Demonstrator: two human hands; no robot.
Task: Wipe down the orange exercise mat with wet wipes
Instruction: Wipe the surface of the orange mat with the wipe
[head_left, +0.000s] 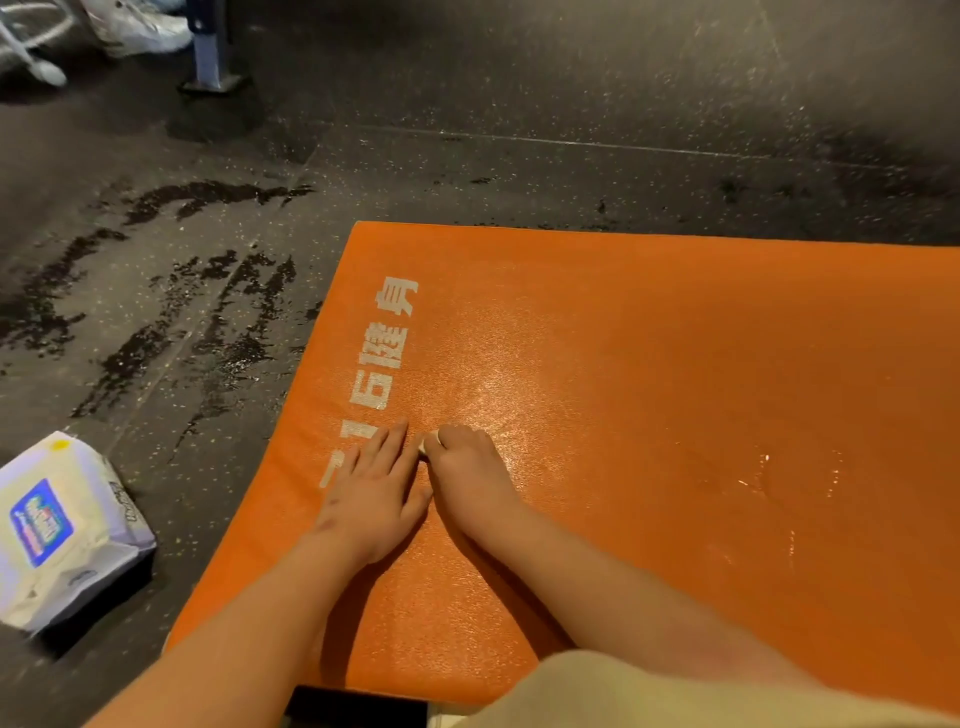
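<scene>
The orange exercise mat (649, 364) lies on the dark floor, with white printed characters along its left side and a wet sheen near its middle. My left hand (371, 488) lies flat on the mat over the lettering, fingers straight. Right beside it, my right hand (467, 473) presses down on a small white wet wipe (429, 445); only a corner of the wipe shows at the fingertips. The two hands touch each other.
A white pack of wet wipes (62, 530) with a blue label lies on the floor left of the mat. Wet streaks (171, 312) mark the speckled floor. A blue metal post with its base (210, 57) and white shoes (140, 26) are at the far left.
</scene>
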